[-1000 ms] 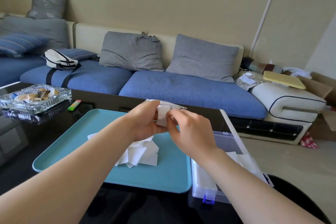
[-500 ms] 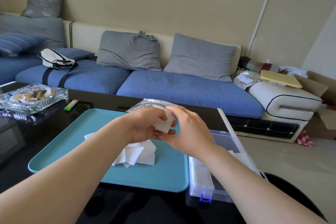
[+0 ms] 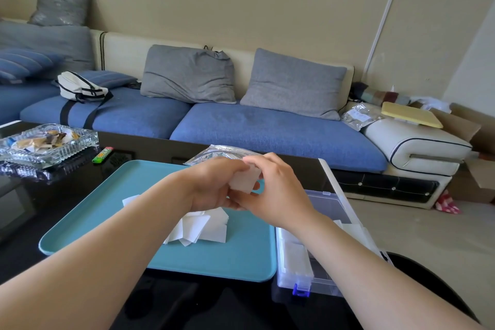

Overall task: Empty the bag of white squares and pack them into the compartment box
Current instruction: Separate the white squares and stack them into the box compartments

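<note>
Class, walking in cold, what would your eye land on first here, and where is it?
Two hands meet mid-frame: the left hand holds a clear bag, the right hand pinches a white square. Below, a teal tray bears a pile of white squares; the compartment box sits to its right.

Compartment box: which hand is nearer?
Right. The right hand, pinching a white square, hovers by the far end of the compartment box; the left hand, gripping the bag, is farther left over the tray.

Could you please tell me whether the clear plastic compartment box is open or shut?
Open: the clear plastic compartment box has its lid raised along its right side, and white squares lie uncovered inside.
</note>
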Available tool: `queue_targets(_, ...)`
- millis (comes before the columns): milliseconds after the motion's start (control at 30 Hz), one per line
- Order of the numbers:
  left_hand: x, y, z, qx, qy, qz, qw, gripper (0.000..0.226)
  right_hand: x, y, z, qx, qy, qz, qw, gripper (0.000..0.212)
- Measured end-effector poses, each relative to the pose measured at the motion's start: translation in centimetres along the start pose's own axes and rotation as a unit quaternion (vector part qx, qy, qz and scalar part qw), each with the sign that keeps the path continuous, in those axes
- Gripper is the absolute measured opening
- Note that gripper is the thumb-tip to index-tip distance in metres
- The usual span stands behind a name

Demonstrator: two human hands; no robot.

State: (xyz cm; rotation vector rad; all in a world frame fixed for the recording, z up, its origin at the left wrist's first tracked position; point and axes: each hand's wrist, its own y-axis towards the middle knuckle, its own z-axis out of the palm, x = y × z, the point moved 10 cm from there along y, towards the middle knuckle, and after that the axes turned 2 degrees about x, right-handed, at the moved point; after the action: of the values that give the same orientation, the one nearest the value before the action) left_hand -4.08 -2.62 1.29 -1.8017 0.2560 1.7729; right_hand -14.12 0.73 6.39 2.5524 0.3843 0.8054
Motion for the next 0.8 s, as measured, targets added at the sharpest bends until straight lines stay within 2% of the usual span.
queue_targets(100,-0.7,0.0,0.6,0.016,-0.024,0.015,0.999,0.04,0.2,0.0,-0.9,-0.03,-0.008,0.002,1.0,0.055)
queue_targets(200,-0.5,0.1,0.5,-0.001,-0.042,0.008,0.999,0.045,0.4,-0.1,-1.5,-0.041,-0.02,0.008,0.999,0.05)
queue_targets(467,-0.4,-0.1,0.4,-0.009,-0.053,0.009,0.999,0.039,0.1,-0.3,-2.2,-0.056,-0.005,0.032,0.998,0.055)
queue_targets(567,-0.5,-0.1,0.5,-0.005,-0.065,0.01,0.998,0.04,-0.1,-0.2,-2.4,-0.066,-0.019,0.039,0.997,0.051)
queue_targets(800,-0.7,-0.1,0.9,0.006,-0.092,0.019,0.996,0.036,0.4,-0.2,-2.9,-0.091,-0.064,0.042,0.993,0.056)
